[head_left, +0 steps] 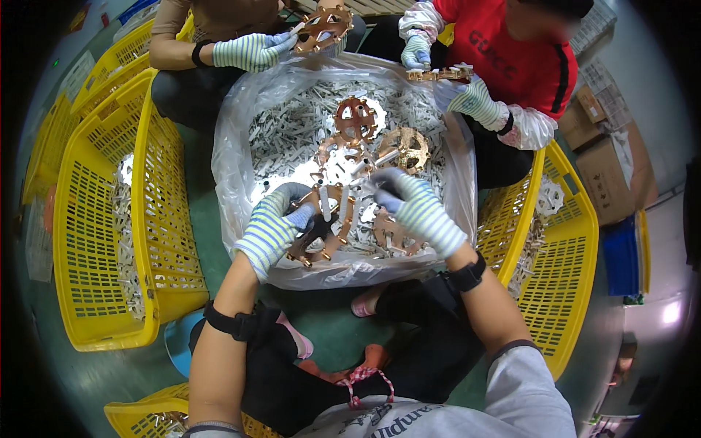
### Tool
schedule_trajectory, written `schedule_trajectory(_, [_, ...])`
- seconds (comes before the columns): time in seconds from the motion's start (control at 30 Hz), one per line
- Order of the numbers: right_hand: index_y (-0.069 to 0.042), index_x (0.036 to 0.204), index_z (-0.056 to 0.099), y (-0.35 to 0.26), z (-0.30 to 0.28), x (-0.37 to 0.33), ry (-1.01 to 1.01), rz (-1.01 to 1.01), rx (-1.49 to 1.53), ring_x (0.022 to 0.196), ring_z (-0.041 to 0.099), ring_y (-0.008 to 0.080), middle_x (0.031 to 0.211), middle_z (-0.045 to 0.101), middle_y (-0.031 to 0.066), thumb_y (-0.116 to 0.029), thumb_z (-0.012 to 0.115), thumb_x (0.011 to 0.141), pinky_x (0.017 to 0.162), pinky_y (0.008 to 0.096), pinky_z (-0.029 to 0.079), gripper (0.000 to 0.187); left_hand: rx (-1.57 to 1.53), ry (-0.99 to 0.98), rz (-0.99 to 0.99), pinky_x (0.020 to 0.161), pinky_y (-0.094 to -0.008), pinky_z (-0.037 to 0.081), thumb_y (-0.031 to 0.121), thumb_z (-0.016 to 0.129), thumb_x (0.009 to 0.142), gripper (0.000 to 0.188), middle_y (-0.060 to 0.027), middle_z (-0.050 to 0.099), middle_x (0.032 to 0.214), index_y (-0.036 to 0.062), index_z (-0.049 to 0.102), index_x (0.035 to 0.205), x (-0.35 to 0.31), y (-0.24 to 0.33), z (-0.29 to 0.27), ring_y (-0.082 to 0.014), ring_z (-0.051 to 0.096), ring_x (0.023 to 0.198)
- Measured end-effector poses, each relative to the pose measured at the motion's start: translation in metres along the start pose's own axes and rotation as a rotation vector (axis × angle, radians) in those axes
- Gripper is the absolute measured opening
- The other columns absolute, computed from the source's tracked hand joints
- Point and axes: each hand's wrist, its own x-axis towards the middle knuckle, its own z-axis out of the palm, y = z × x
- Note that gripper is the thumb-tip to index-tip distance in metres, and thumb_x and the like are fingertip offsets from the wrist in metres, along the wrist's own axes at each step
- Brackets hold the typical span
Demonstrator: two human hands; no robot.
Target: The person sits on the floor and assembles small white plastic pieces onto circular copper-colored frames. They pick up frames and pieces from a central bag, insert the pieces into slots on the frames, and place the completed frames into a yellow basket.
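Observation:
My left hand (270, 225), in a striped knit glove, grips a copper-coloured metal wheel (342, 232) with cutouts and small knobs round its rim. The wheel is tilted over the near side of a big plastic-lined bin. Two pale strips (325, 203) show against its upper part. To the right of it, my right hand (422, 210), in a matching glove, hovers over the bin with curled fingers pressed together. Whatever they pinch is too small to make out. Further copper wheels (355, 120) lie just beyond, on a heap of small grey-white strips (285, 135).
The clear liner (235, 146) drapes over the bin's edge. Yellow baskets (171, 212) holding metal parts stand left and right. Across the bin, one person's gloved hand (252, 52) holds a wheel; at right another person's gloved hands (471, 98) hold one edge-on. Cardboard boxes (610, 171) stand far right.

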Motion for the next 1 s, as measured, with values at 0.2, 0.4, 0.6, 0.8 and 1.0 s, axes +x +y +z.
schedule_trajectory(0.2, [0.0,0.124,0.057,-0.032,-0.008,-0.019,0.016,-0.236,0.159,0.094,0.067,0.0249,0.104,0.067,0.0168,-0.015,0.054,0.096,0.084,0.0348,0.051,0.032,-0.2,-0.082,0.094,0.082,-0.0262,0.051,0.012,0.067,0.089,0.037,-0.0059,0.062,0.105,0.0005,0.056,0.123,-0.006,0.014,0.028,-0.0112,0.059,0.089])
schedule_trajectory(0.4, [-0.002,0.108,0.06,-0.053,-0.007,-0.031,0.089,-0.409,-0.119,0.081,0.067,0.034,0.088,0.067,0.0182,-0.01,0.052,0.094,0.071,0.0405,0.052,0.018,-0.349,-0.096,0.15,0.088,-0.0272,0.049,0.016,0.068,0.088,0.041,-0.0086,0.064,0.111,0.0007,0.057,0.125,-0.006,0.017,0.043,-0.0134,0.059,0.098])
schedule_trajectory(0.6, [-0.007,0.1,0.06,-0.049,-0.005,-0.03,-0.004,-0.291,-0.118,0.075,0.065,0.0352,0.084,0.065,0.0165,-0.023,0.061,0.092,0.066,0.0429,0.051,0.019,0.044,-0.048,0.244,0.088,-0.0273,0.049,0.015,0.067,0.089,0.044,-0.0074,0.066,0.105,-0.0002,0.057,0.129,-0.011,0.03,0.044,-0.0109,0.059,0.095])
schedule_trajectory(0.8, [-0.008,0.087,0.066,-0.054,-0.006,-0.018,0.245,-0.641,-0.391,0.085,0.063,0.0346,0.091,0.063,0.0141,-0.022,0.07,0.08,0.074,0.046,0.048,0.016,-0.213,-0.043,0.167,0.087,-0.0274,0.051,0.012,0.065,0.09,0.044,-0.0084,0.066,0.107,-0.0011,0.055,0.131,-0.005,0.016,0.044,-0.0127,0.061,0.096])
schedule_trajectory(1.0, [-0.015,0.099,0.075,-0.05,-0.005,-0.021,0.139,-0.53,-0.295,0.128,0.041,0.0381,0.129,0.054,0.0174,-0.034,0.071,0.082,0.11,0.0498,0.028,0.026,-0.372,-0.14,0.172,0.093,-0.028,0.05,0.013,0.061,0.094,0.04,-0.0091,0.063,0.119,-0.0013,0.055,0.13,-0.011,0.026,0.038,-0.0153,0.062,0.105])
